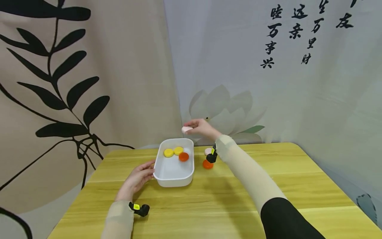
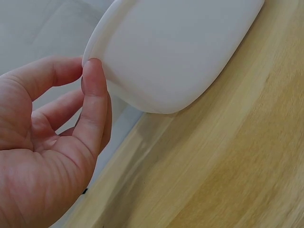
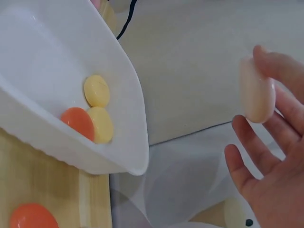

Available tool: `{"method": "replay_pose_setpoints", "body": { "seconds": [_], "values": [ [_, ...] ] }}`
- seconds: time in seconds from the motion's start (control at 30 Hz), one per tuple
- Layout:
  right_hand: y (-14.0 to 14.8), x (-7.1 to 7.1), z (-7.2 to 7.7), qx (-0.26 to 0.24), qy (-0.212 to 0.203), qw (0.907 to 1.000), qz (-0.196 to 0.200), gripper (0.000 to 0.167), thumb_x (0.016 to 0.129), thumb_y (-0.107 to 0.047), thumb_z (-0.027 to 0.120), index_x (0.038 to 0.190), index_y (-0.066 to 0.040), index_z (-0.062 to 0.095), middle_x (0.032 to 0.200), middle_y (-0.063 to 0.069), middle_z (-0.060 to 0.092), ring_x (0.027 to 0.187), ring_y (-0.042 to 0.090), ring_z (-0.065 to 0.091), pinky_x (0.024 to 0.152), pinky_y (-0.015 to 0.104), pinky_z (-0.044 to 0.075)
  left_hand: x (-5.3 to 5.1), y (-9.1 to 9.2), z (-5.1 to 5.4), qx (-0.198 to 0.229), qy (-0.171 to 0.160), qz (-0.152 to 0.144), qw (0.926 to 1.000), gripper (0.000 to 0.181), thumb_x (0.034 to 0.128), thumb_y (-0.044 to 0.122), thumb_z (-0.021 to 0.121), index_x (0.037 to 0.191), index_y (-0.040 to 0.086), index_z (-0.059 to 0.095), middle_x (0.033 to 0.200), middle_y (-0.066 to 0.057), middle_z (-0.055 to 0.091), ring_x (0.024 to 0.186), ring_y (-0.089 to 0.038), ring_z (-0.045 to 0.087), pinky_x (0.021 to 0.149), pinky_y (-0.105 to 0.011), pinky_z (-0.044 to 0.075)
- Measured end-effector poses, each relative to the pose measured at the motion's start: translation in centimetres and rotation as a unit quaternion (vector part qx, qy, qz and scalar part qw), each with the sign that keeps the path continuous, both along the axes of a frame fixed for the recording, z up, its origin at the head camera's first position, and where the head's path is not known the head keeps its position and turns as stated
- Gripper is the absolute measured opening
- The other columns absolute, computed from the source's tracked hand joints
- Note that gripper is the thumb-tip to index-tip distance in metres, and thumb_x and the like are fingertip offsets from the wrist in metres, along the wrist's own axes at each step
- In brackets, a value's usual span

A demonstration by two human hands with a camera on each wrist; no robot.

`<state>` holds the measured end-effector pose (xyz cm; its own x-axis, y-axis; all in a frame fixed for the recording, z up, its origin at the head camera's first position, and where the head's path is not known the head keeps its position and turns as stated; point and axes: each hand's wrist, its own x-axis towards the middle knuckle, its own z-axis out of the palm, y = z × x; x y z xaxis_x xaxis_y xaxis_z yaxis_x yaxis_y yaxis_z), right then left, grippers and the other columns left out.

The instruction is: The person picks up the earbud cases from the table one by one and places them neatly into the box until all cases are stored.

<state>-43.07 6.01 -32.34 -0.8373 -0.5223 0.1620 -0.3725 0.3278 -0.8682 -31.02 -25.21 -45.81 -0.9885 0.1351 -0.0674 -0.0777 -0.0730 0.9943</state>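
Note:
My left hand (image 1: 138, 177) pinches the left rim of a white plastic tub (image 1: 171, 172) between thumb and finger; the left wrist view shows the fingertips right on the tub's edge (image 2: 166, 52). Above the tub's far right corner, my right hand (image 1: 203, 128) holds a smooth, pale pink rounded disc (image 3: 256, 92) between thumb and fingers, clear of the tub. Inside the tub lie two yellow discs (image 1: 168, 152) and an orange disc (image 1: 183, 157), grouped toward its far end.
To the right of the tub, another pale pink disc (image 1: 208, 151) and an orange disc (image 1: 207, 164) lie on the wooden table (image 1: 179, 212), partly behind my right wrist camera. A printed cloth (image 1: 137, 83) hangs behind the table's far edge.

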Motion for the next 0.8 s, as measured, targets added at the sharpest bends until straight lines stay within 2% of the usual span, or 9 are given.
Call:
{"method": "replay_pose_setpoints", "body": {
  "seconds": [0.3, 0.4, 0.5, 0.63, 0.8],
  "values": [
    [-1.6, -0.2, -0.7, -0.017, -0.022, 0.9995, -0.014, 0.046, 0.083, -0.019, 0.077, 0.126, -0.010, 0.065, 0.120, 0.004, 0.065, 0.107, 0.022, 0.058, 0.092, 0.033, 0.049, 0.2, 0.0, 0.1, -0.001, 0.004, -0.005, 1.0000, 0.056, 0.0960, -0.002, 0.054, 0.147, -0.007, 0.032, 0.132, -0.028, 0.045, 0.093, -0.018, 0.060, 0.079, -0.024, 0.053],
    [-2.1, -0.5, -1.0, -0.013, -0.016, 0.9996, -0.017, 0.048, 0.082, -0.022, 0.079, 0.126, -0.010, 0.065, 0.120, 0.004, 0.064, 0.107, 0.022, 0.057, 0.092, 0.032, 0.049, 0.1, 0.1, 0.1, 0.006, 0.000, 0.003, 1.0000, 0.055, 0.0954, -0.002, 0.054, 0.146, -0.006, 0.034, 0.131, -0.027, 0.047, 0.091, -0.018, 0.060, 0.078, -0.024, 0.054],
    [-2.5, -0.6, -1.2, -0.008, -0.008, 0.9997, -0.020, 0.048, 0.081, -0.024, 0.079, 0.126, -0.011, 0.065, 0.120, 0.003, 0.064, 0.107, 0.022, 0.057, 0.091, 0.031, 0.049, 0.1, 0.1, 0.2, 0.000, 0.004, -0.002, 1.0000, 0.055, 0.0962, -0.002, 0.053, 0.147, -0.006, 0.033, 0.131, -0.028, 0.046, 0.093, -0.018, 0.060, 0.079, -0.024, 0.053],
    [-3.2, -0.7, -1.6, -0.008, -0.004, 0.9998, -0.017, 0.045, 0.083, -0.021, 0.078, 0.124, -0.010, 0.066, 0.121, 0.003, 0.064, 0.108, 0.022, 0.057, 0.092, 0.031, 0.049, 0.1, 0.0, 0.2, -0.006, 0.007, -0.009, 0.9999, 0.055, 0.0969, -0.001, 0.053, 0.147, -0.006, 0.031, 0.132, -0.028, 0.044, 0.093, -0.017, 0.060, 0.080, -0.023, 0.053],
    [-3.9, -0.8, -2.3, -0.002, 0.003, 0.9998, -0.021, 0.042, 0.085, -0.019, 0.075, 0.124, -0.010, 0.065, 0.122, 0.004, 0.064, 0.109, 0.022, 0.057, 0.093, 0.031, 0.049, 0.0, 0.0, 0.0, 0.000, -0.003, -0.002, 1.0000, 0.054, 0.0962, -0.002, 0.054, 0.147, -0.005, 0.034, 0.131, -0.026, 0.045, 0.093, -0.017, 0.060, 0.080, -0.024, 0.054]
  ]
}}
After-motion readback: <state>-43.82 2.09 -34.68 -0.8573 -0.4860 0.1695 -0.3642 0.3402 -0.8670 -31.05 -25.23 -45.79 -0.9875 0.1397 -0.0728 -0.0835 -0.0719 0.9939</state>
